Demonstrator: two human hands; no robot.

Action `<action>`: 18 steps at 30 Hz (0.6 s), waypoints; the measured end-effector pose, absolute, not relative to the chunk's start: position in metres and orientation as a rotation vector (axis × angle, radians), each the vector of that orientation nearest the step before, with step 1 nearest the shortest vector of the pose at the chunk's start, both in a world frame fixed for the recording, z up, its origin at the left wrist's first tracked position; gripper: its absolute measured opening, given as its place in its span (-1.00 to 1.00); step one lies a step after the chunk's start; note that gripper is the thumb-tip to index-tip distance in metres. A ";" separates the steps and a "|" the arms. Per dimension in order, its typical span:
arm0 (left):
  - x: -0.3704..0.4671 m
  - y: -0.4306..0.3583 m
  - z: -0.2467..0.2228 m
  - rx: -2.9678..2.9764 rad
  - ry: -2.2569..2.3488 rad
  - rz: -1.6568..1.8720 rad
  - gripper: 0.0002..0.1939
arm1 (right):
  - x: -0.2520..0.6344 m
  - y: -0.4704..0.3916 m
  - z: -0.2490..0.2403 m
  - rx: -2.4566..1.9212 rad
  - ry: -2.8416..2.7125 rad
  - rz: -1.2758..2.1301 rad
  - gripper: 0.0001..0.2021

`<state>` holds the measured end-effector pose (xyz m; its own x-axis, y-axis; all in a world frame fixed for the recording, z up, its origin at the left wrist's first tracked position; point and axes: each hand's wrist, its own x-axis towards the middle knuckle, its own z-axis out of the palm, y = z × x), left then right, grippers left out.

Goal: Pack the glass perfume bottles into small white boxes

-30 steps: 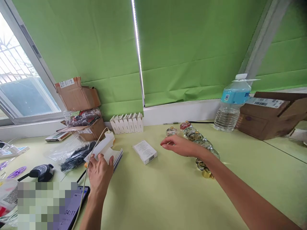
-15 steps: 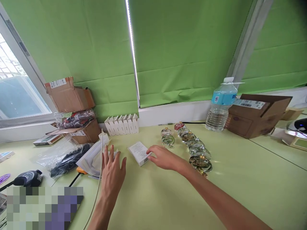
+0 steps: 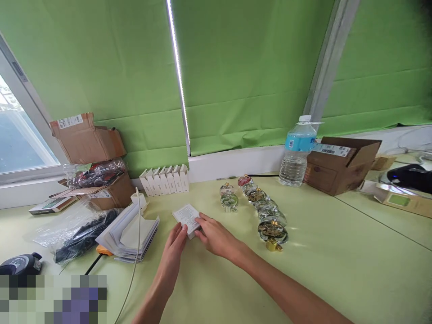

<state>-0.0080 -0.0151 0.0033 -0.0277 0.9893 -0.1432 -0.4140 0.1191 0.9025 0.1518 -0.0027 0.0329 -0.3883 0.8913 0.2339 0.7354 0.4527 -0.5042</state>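
While both hands meet at the middle of the pale green table (image 3: 337,252), the left hand (image 3: 175,247) lies with fingers straight and loosely spread, its tips touching the near left edge of one small white box (image 3: 186,217). The right hand (image 3: 216,236) curls half closed over the box's near right corner, thumb and forefinger pinching it. That box lies flat on the table, printed face up.

Just left of it sits one stack of flat white cartons (image 3: 130,234), with one pale cable (image 3: 135,252) draped across. Further left lies one clear bag of dark items (image 3: 72,234). Behind, along the wall, six small white boxes (image 3: 164,180) stand upright in a row. To the right, small glass bottles (image 3: 259,207) sit in two lines; I count about eight, though they overlap. Beyond them stand one water bottle (image 3: 297,150) and one open cardboard box (image 3: 340,164).
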 end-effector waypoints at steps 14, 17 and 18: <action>0.003 -0.046 0.037 1.300 1.135 1.402 -0.54 | 0.141 -0.004 0.032 -1.275 -1.730 0.910 -0.54; 0.004 -0.046 0.033 1.346 1.145 1.351 -0.54 | 0.142 0.000 0.033 -1.370 -1.691 0.872 -0.54; 0.003 -0.045 0.031 1.306 1.148 1.349 -0.52 | 0.143 0.001 0.033 -1.378 -1.695 0.875 -0.57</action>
